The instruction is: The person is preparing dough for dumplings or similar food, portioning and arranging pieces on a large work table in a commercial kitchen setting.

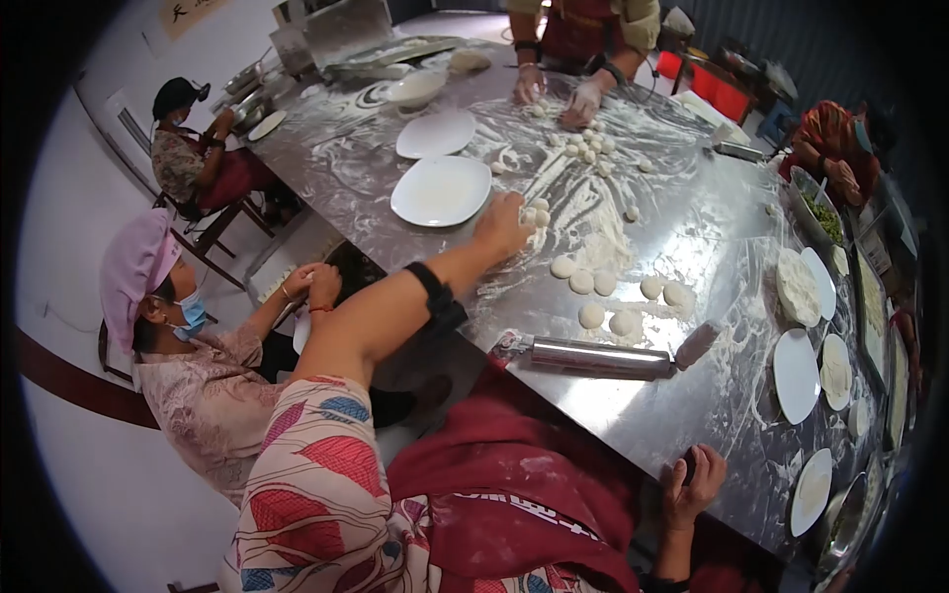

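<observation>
My left hand (pixel 502 227) reaches far across the floured steel table (pixel 692 395). Its fingers are closed around small white dough pieces (pixel 539 213) beside a white plate (pixel 442 190). A heap of flour (pixel 605 237) lies just right of that hand. Several flattened dough rounds (pixel 593 314) sit closer to me. In front of them lies a metal rolling pin (pixel 598 357). My right hand (pixel 695 481) curls over the near table edge at the lower right and holds no tool.
A person opposite works small dough pieces (pixel 590 148) with both hands (pixel 554 94). A second plate (pixel 436 133) and a bowl (pixel 415 89) stand further back. Plates with wrappers (pixel 797 376) line the right side by a tray of greens (pixel 822 215). A person in a pink cap (pixel 138 267) sits to my left.
</observation>
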`<state>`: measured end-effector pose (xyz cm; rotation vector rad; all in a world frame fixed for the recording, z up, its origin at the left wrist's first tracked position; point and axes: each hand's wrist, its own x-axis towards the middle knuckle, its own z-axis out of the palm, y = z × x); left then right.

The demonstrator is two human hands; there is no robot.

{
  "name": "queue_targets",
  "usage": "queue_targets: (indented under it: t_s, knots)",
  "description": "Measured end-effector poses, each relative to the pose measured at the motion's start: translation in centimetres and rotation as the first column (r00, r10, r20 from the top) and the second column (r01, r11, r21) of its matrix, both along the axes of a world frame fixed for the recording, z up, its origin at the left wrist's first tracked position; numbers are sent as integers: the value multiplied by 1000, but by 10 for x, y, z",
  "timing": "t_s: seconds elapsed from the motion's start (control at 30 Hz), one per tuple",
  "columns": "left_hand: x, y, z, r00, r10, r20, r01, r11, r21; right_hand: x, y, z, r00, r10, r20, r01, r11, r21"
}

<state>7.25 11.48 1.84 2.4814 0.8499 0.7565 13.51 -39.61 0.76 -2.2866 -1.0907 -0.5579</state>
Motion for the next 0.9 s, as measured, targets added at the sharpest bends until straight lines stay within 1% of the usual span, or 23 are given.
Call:
queue_targets:
  t_s: [0.03,0.07,0.17,0.27,0.37,0.47,0.5,0.6,0.63,0.7,0.73,0.77,0.8,0.83,0.87,0.9]
  knots:
    - [11,15,-11,1000,7,13,-7,998,61,2,-1,-2,1000,3,7,-3,1000,-7]
    - [17,21,-10,1000,13,25,-16,993,121,3,-1,-3,1000,5,12,-5,1000,-16]
    - [26,33,-6,989,-69,-132,63,997,-52,3,1,-3,1000,-1,20,1,1000,-22]
    - [19,24,-6,991,-120,-51,119,993,-27,0,3,1,1000,2,25,-1,999,-45]
    - [3,13,2,985,-164,53,172,950,-260,0,3,3,999,10,31,-9,999,-43]
    - [-26,8,-3,954,-293,67,292,956,17,-2,3,2,1000,-9,-7,8,999,-31]
    - [-37,5,-2,958,-282,-50,282,959,-4,-1,2,0,1000,-3,-4,3,1000,-28]
    - [-64,-6,-1,944,-329,-18,323,937,-134,-4,4,5,999,-6,-37,6,1000,4]
    - [-69,-9,-3,947,-321,32,317,909,-271,-6,6,9,998,6,-69,-4,1000,27]
    - [-70,-10,-10,949,-280,144,314,797,-516,-10,17,15,996,41,-75,-36,997,64]
    - [-68,-9,-16,950,-260,171,311,772,-554,-11,26,21,995,61,-73,-55,995,81]
    - [-66,-8,-21,952,-238,194,308,745,-591,-15,41,32,989,142,-47,-139,987,78]
    - [-65,-6,-26,952,-216,216,305,718,-626,-16,59,36,967,238,-86,-223,963,154]
    - [-66,-8,-21,950,-184,254,311,646,-697,-18,79,45,939,318,-134,-296,942,159]
    - [-67,-14,-10,946,-149,287,320,565,-760,-24,104,64,895,389,-220,-348,915,204]
    - [-67,-19,-2,942,-111,318,331,477,-814,-28,127,83,860,441,-257,-392,893,219]
